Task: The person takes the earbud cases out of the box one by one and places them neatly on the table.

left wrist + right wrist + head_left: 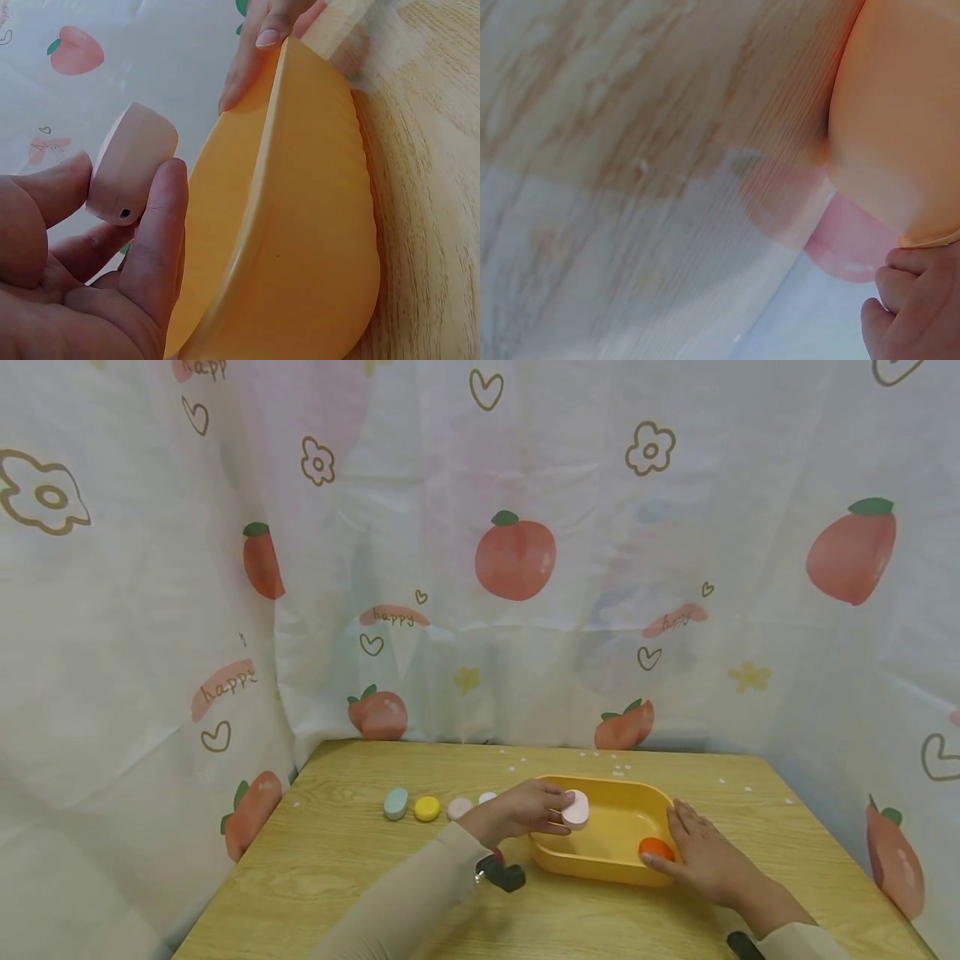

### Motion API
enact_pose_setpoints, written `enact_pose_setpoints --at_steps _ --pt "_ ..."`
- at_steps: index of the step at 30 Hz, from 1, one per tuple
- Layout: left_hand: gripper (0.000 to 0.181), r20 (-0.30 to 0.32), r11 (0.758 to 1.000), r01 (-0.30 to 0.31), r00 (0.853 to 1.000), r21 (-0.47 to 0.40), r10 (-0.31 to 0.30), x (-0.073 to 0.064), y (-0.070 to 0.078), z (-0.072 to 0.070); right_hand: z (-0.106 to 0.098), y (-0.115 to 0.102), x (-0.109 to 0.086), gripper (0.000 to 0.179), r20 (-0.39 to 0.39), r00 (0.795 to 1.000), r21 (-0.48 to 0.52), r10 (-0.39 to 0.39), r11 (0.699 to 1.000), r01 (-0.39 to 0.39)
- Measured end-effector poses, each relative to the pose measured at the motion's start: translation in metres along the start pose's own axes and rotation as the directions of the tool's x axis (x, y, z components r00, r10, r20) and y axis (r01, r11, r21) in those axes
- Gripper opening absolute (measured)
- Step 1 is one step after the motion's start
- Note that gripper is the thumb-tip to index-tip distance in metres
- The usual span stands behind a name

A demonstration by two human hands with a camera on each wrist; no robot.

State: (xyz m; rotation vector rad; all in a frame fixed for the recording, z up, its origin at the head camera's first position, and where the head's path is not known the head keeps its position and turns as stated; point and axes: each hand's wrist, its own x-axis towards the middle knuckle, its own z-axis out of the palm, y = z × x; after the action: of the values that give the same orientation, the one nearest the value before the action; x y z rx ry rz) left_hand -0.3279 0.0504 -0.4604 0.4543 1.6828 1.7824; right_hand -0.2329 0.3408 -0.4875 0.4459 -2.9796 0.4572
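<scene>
My left hand (528, 810) pinches a small pale pink rounded case (575, 810) between thumb and fingers, above the left part of a yellow-orange plastic basin (600, 871). In the left wrist view, the case (135, 161) has a seam and a tiny dark slot on its side. At the basin's right end, my right hand (708, 856) holds the rim, its thumb over the edge. An orange rounded piece (656, 849) lies inside the basin near that thumb. The right wrist view shows the knuckles of this hand (915, 300) against the basin's outer wall (900, 127).
Left of the basin stand a pale green case (396, 804), a yellow case (427, 809), a pinkish case (459, 809) and a whitish one (487, 797), partly behind my left hand. The wooden table (300, 877) meets a fruit-printed curtain (517, 677) behind.
</scene>
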Motion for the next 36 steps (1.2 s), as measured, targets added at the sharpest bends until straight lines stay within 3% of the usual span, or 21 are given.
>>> enact_pose_setpoints --at_steps 17,36 --pt "0.03 0.011 0.999 -0.007 1.0 0.038 0.007 -0.015 0.007 -0.021 0.002 0.003 0.001 0.092 0.006 1.0 0.003 -0.01 1.0 0.01" --pt "0.03 0.0 0.997 -0.015 1.0 0.072 0.015 -0.033 -0.001 -0.053 0.0 0.002 0.002 0.095 0.011 1.0 -0.003 -0.011 1.0 0.011"
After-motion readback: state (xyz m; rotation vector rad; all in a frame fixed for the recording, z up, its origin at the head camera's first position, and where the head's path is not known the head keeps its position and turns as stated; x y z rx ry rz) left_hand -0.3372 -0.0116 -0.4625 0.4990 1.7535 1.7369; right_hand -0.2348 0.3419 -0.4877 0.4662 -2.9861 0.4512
